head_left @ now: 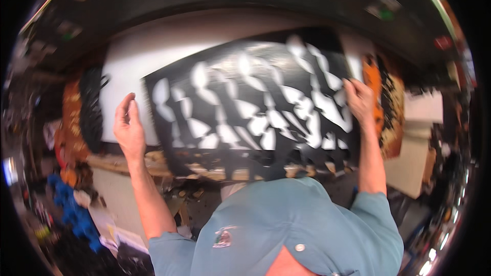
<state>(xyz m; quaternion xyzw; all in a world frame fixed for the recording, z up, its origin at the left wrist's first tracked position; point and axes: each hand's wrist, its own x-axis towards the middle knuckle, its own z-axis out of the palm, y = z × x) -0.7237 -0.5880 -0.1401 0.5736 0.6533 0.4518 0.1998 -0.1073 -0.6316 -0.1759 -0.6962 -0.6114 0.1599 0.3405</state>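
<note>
A large black sheet (176, 74) with many curved, leaf-like cut-outs lies tilted in front of me, its right side higher and the picture blurred by motion. White shows through the openings. My right hand (360, 101) has its fingers closed on the sheet's right edge. Just off the left edge, my left hand (129, 128) is raised with thumb and fingers apart and nothing visible in it. Beneath the black sheet is a white surface (125, 79), seen along its left and far sides. The sheet's near edge overhangs toward my shirt.
A dark bundled object (92, 110) sits left of the white surface, and an orange piece (372, 94) stands at its right. A wooden edge (123, 164) runs along the near side. Blue objects (74, 212) lie at lower left; pale boards (417, 158) stand at right.
</note>
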